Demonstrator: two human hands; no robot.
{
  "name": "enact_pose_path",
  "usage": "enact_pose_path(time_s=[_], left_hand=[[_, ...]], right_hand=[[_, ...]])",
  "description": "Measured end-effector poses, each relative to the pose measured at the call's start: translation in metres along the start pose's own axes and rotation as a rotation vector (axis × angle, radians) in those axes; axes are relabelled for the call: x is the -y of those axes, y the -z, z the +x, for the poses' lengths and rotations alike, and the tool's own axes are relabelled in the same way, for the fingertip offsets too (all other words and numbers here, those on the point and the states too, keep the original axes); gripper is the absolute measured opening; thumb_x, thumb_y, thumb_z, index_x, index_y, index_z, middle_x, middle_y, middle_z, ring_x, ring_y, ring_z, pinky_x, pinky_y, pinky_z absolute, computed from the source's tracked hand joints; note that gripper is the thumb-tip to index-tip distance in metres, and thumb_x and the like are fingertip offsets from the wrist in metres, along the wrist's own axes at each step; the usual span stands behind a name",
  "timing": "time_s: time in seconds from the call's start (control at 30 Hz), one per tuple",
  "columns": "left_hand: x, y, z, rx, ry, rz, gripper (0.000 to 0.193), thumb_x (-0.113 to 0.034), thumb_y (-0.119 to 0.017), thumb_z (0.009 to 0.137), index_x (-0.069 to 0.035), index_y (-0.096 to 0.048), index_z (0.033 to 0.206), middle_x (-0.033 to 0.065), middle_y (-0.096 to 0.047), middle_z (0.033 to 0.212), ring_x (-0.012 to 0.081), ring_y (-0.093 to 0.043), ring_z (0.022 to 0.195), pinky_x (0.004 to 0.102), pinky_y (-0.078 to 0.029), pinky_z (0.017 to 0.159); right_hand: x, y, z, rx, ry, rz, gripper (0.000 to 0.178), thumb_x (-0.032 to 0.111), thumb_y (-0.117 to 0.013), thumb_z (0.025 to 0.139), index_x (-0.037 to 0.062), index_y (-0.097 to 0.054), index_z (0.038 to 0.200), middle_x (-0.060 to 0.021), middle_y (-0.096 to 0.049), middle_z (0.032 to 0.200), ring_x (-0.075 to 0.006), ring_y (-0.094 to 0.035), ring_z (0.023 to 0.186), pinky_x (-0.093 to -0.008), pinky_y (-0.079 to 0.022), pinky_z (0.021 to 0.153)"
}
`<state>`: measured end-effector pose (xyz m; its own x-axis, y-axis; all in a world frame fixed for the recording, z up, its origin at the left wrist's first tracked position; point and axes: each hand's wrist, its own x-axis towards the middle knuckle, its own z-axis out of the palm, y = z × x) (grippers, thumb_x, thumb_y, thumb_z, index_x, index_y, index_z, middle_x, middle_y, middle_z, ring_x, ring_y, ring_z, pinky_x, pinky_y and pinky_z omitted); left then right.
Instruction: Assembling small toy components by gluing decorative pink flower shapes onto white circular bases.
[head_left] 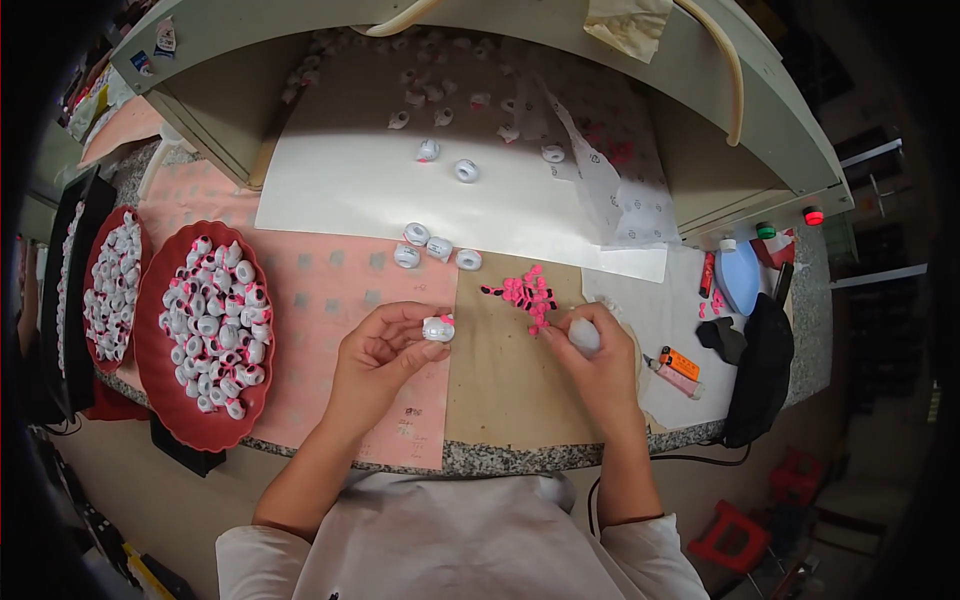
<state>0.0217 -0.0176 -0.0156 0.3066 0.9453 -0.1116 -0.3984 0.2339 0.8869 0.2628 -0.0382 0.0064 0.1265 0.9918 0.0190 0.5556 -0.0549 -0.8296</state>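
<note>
Between the thumb and fingers of my left hand (378, 355) is a small white cat-head piece (438, 328) with a pink bow at its top. My right hand (600, 370) is closed around a white rounded object (584, 337), whose kind I cannot make out. Its fingertips reach to the near edge of a small heap of bright pink pieces (528, 290), some of them dark, on the brown paper (510, 400). Whether the fingertips hold one of these pieces I cannot tell. Just beyond my left hand, several white pieces (438, 247) stand in a cluster.
A red scalloped tray (152, 365) heaped with white-and-pink pieces stands at left, another red tray (97, 345) beyond it. A grey hooded box (215, 120) arches over white paper (340, 190) with scattered pieces. At right lie an orange lighter (678, 360), a blue dish (738, 278) and black cloth (757, 385).
</note>
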Motion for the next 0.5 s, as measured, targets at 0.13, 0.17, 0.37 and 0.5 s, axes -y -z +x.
enact_pose_path(time_s=[0.13, 0.17, 0.37, 0.5], left_hand=[[0.0, 0.007, -0.004, -0.005, -0.001, -0.002, 0.032, 0.003, -0.06, 0.085, 0.002, -0.05, 0.116, 0.01, -0.059, 0.112, 0.0159, -0.058, 0.103, 0.0322, -0.052, 0.087], [-0.002, 0.009, -0.004, -0.01, -0.003, -0.005, 0.032, 0.003, -0.06, 0.085, 0.002, -0.05, 0.116, 0.01, -0.059, 0.112, 0.0159, -0.058, 0.103, 0.0322, -0.052, 0.087], [-0.004, 0.012, -0.011, 0.021, 0.0, 0.019, 0.033, 0.003, -0.06, 0.085, 0.002, -0.051, 0.116, 0.0099, -0.06, 0.111, 0.0157, -0.058, 0.103, 0.0276, -0.049, 0.089], [-0.005, 0.018, -0.019, 0.04, -0.007, 0.086, 0.035, 0.005, -0.059, 0.084, 0.002, -0.051, 0.117, 0.0113, -0.06, 0.111, 0.0165, -0.059, 0.103, 0.0281, -0.049, 0.089]], right_hand=[[0.006, -0.012, 0.004, 0.052, 0.11, -0.285, 0.016, 0.008, -0.071, 0.076, 0.0012, -0.058, 0.08, -0.0018, -0.059, 0.079, -0.0094, -0.056, 0.073, -0.0268, -0.046, 0.064], [0.007, -0.014, 0.003, 0.066, 0.079, -0.252, 0.014, 0.007, -0.071, 0.076, 0.0013, -0.059, 0.081, -0.0021, -0.06, 0.081, -0.0097, -0.057, 0.073, -0.0264, -0.046, 0.064], [0.015, -0.029, -0.015, 0.136, -0.113, 0.397, 0.011, 0.004, -0.065, 0.08, 0.003, -0.057, 0.087, -0.0065, -0.063, 0.084, -0.0138, -0.06, 0.072, -0.0272, -0.048, 0.062], [0.036, -0.052, -0.024, 0.306, -0.357, 0.923, 0.012, 0.002, -0.061, 0.084, 0.004, -0.053, 0.091, -0.0076, -0.062, 0.081, -0.0143, -0.06, 0.071, -0.0272, -0.05, 0.063]])
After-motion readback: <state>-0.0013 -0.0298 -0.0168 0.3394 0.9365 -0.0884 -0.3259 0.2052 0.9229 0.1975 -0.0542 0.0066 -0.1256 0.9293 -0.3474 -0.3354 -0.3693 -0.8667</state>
